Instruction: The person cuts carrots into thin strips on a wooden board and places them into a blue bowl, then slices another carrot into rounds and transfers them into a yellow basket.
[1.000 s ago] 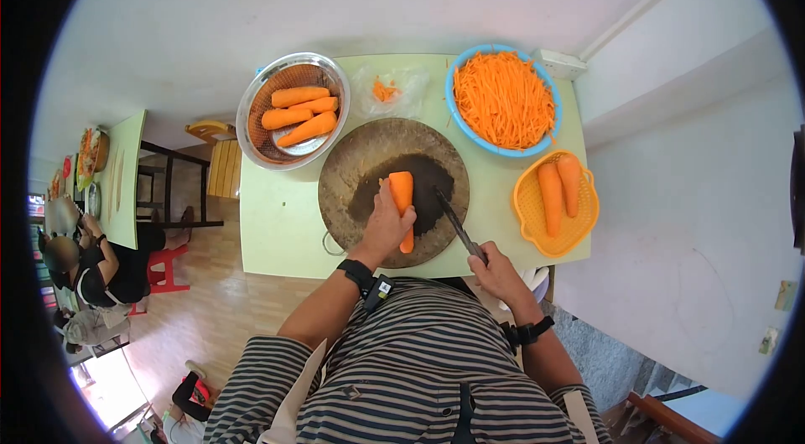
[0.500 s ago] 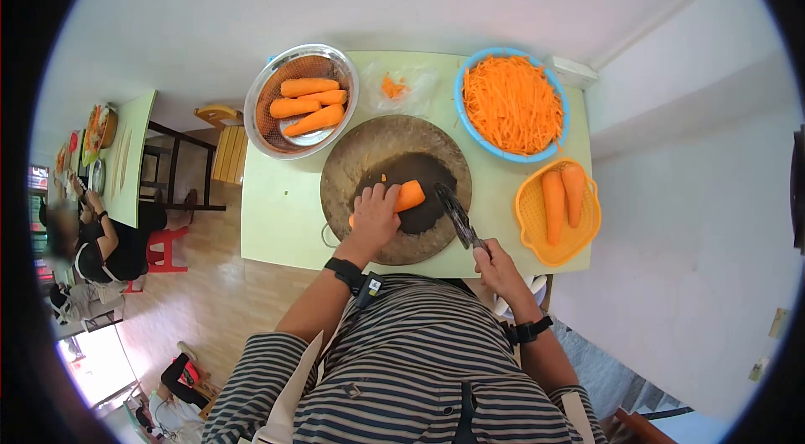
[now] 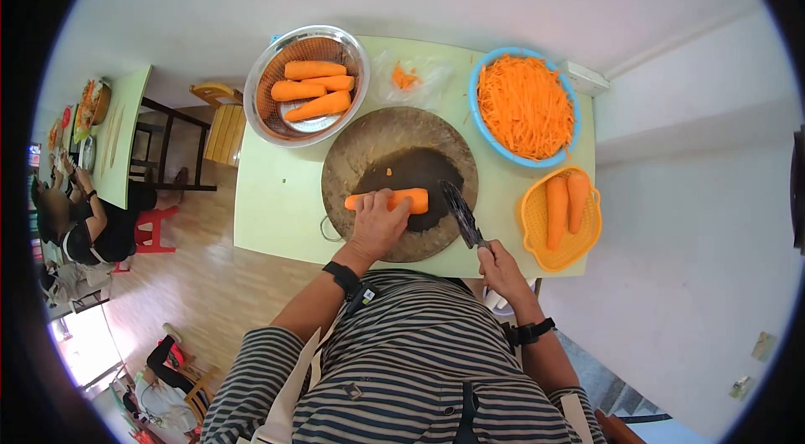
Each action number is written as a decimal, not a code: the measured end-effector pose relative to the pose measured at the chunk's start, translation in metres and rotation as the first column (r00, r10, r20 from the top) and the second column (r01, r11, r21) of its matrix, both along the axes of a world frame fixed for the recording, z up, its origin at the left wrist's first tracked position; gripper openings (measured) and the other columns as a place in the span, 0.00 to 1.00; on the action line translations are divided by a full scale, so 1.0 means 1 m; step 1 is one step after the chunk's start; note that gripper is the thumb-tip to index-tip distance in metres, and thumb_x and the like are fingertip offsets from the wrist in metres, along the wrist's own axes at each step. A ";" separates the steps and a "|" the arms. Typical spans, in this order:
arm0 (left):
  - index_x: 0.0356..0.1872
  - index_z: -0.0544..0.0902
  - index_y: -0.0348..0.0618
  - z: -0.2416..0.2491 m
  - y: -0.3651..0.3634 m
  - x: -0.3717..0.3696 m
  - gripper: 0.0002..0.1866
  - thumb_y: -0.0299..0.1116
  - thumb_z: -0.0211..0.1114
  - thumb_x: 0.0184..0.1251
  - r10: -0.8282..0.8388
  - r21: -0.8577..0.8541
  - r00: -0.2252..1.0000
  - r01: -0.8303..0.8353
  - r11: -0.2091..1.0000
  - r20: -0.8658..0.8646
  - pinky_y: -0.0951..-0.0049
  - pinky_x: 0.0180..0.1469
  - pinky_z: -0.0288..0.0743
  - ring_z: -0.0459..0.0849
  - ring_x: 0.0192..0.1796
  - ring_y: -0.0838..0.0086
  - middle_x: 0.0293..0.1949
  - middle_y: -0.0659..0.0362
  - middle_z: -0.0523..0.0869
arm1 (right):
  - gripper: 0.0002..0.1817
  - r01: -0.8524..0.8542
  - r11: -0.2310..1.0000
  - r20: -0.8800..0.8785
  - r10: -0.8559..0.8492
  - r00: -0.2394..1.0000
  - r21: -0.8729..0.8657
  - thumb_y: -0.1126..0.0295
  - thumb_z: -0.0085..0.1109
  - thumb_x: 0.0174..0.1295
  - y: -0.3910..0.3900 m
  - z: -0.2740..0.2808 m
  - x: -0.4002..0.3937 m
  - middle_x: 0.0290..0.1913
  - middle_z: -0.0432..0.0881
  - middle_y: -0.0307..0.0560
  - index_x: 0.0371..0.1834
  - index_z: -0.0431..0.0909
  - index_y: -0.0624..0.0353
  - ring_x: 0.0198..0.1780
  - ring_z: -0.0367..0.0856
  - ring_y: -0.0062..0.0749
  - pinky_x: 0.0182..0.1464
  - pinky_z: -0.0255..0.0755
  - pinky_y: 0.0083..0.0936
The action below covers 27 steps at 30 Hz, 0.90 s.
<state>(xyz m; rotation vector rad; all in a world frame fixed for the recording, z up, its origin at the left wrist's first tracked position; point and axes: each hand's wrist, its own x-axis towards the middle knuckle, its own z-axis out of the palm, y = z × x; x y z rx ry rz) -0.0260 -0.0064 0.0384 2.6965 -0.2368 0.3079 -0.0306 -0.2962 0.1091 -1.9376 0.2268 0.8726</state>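
Observation:
A peeled carrot [image 3: 416, 199] lies crosswise on the round wooden chopping board [image 3: 352, 146], one end looking cut flat. My left hand [image 3: 380, 224] is closed over its middle, fingers curled across the top and pressing it to the board. In my right hand [image 3: 501, 266] is the handle of a dark kitchen knife [image 3: 459, 213]. Its blade points up and away over the board's right side, apart from the carrot. A small carrot scrap [image 3: 389, 171] sits on the board just beyond the carrot.
Behind left stands a metal basin [image 3: 362, 100] with several carrots. A clear plastic bag [image 3: 428, 79] holds carrot bits. At right are a blue basin [image 3: 475, 104] of shredded carrot and a yellow basket [image 3: 531, 234] with two carrots. Another person [image 3: 92, 218] sits at a table far left.
The carrot has turned from a slant to nearly level under my left hand, and more of its left end shows. The knife stays in my right hand. The view has shifted slightly.

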 end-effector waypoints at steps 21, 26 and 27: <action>0.58 0.84 0.68 -0.030 -0.004 -0.009 0.24 0.29 0.63 0.61 0.036 -0.013 0.991 -0.035 0.999 0.131 0.53 0.60 0.60 0.72 0.55 0.58 0.54 0.56 0.76 | 0.18 -0.300 0.873 0.126 0.371 0.920 -0.383 0.56 0.52 0.76 0.033 0.023 0.033 0.34 0.83 0.70 0.44 0.74 0.64 0.42 0.82 0.71 0.43 0.75 0.54; 0.57 0.84 0.67 -0.027 -0.013 -0.016 0.22 0.28 0.63 0.63 0.079 0.034 0.992 -0.083 0.996 0.094 0.53 0.58 0.63 0.73 0.55 0.57 0.54 0.55 0.76 | 0.21 -0.408 0.855 0.156 0.473 0.867 -0.320 0.53 0.50 0.77 0.006 0.015 0.048 0.35 0.83 0.71 0.45 0.73 0.64 0.42 0.81 0.73 0.45 0.74 0.56; 0.57 0.84 0.67 -0.028 -0.015 -0.019 0.22 0.28 0.63 0.63 0.092 0.003 0.995 -0.092 0.996 0.050 0.52 0.58 0.64 0.73 0.55 0.56 0.54 0.54 0.76 | 0.21 -0.449 0.832 0.134 0.510 0.850 -0.325 0.52 0.49 0.77 0.004 0.017 0.051 0.35 0.83 0.72 0.45 0.73 0.64 0.42 0.80 0.74 0.45 0.73 0.57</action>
